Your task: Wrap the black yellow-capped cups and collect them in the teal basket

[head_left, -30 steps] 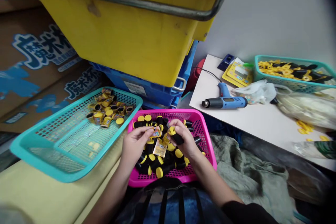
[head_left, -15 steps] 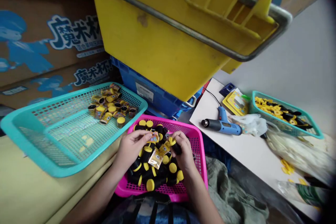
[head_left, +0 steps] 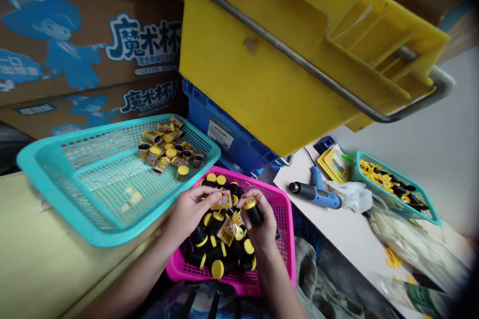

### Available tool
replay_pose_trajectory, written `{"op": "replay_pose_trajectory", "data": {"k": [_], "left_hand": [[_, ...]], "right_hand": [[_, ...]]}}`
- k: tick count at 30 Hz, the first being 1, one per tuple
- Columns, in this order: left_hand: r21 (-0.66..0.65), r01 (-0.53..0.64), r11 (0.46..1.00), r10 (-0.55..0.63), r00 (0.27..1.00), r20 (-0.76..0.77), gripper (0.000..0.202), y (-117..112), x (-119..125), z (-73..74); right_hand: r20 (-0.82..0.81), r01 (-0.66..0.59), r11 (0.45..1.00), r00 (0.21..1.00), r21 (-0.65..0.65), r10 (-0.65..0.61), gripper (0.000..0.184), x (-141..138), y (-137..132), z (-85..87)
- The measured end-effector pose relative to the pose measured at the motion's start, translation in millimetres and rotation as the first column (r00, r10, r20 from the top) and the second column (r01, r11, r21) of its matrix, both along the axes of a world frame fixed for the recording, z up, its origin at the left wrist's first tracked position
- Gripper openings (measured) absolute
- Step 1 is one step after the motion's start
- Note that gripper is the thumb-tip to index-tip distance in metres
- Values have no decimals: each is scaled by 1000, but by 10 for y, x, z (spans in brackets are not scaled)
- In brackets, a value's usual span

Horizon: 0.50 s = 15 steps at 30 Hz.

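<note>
the right hand (head_left: 262,227) curls its fingers (head_left: 262,207) shut around a black cup (head_left: 254,214) with a yellow cap. the left hand (head_left: 189,212) touches a foil packet (head_left: 223,200), its grip unclear. both are over a pink basket (head_left: 292,259) of cups, beside a teal basket (head_left: 112,236).

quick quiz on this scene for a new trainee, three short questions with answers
1. True or false: the right hand holds a black cylinder with a yellow cap.
2. What colour is the mesh basket directly beneath the hands? A teal, B pink, C yellow.
3. Fill in the blank: the blue and black tool on the white tabletop is a heat ____.

Key: 1 true; 2 B; 3 gun.
</note>
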<state>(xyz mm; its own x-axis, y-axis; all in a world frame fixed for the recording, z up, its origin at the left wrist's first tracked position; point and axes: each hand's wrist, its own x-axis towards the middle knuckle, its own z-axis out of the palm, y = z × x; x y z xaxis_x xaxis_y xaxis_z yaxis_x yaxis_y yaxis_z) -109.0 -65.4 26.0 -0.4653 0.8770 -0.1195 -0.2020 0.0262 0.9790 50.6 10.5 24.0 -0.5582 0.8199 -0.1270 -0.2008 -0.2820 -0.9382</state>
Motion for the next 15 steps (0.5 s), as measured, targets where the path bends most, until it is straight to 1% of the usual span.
{"op": "replay_pose_trajectory", "data": {"k": [4,6,7,9,11,13,15], "left_hand": [[12,11,1000,-12,998,70,18,-43,-73,65],[16,14,1000,-15,997,80,18,-52,-97,79],[16,17,1000,-18,996,82,18,-56,-106,80],[15,24,1000,-25,996,82,19,-63,-120,74],[12,27,1000,-27,997,78,19,-73,-130,65],[10,18,1000,-18,998,54,19,-81,-137,54],[15,-3,1000,3,1000,6,18,-86,-142,40]], "right_hand": [[-20,15,997,1000,75,-13,48,-73,-92,4],[-49,54,994,998,92,-50,49,-114,-113,32],[-61,83,993,995,80,-78,49,-136,-112,56],[-71,136,991,988,8,-135,45,-179,-93,124],[-63,154,983,985,-97,-161,39,-206,-64,212],[-35,155,971,986,-184,-164,46,-200,-43,306],[24,157,966,988,-206,-156,56,-156,-36,381]]}}
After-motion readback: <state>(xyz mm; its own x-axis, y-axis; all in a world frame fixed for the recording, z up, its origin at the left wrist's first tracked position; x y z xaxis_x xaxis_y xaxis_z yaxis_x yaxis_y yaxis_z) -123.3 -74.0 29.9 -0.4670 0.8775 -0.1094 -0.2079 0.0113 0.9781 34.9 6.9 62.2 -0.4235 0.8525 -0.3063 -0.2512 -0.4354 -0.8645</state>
